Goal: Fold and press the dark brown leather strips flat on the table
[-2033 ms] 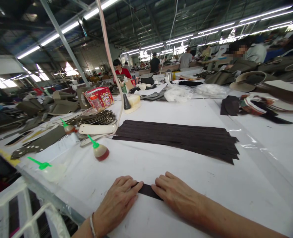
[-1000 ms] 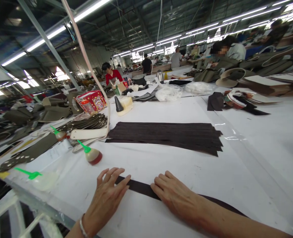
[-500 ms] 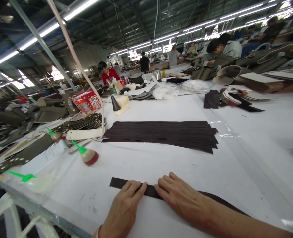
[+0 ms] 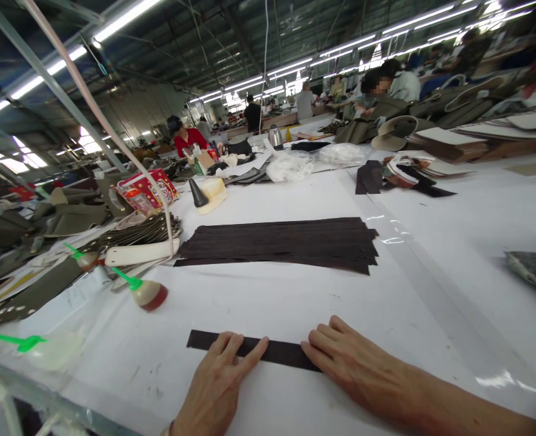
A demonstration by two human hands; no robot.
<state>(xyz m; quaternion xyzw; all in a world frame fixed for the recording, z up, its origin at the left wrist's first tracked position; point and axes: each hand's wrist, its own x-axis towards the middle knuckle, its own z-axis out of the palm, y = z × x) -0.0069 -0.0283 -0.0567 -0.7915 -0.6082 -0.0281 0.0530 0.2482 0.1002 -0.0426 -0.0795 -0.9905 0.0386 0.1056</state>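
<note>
Strip on the table: the dark strip lies flat on the white table, directly in front of the person, its long axis running left to right and slanting slightly nearer toward the right.
Bare end: sticks out beyond the left hand, which is the nearer one to it.
Left fingers: set down across the strip, one digit spread apart from the others; I cannot tell whether they pinch or only press.
Right fingers: bunched together on the strip, the right hand hiding its farther run; whether they clamp it cannot be told.
Between the hands: a short open stretch of strip.
Beyond the hands: a pile of dark strips, roughly parallel and well apart.
Left of the pile: a squeeze bottle with a green nozzle.
</note>
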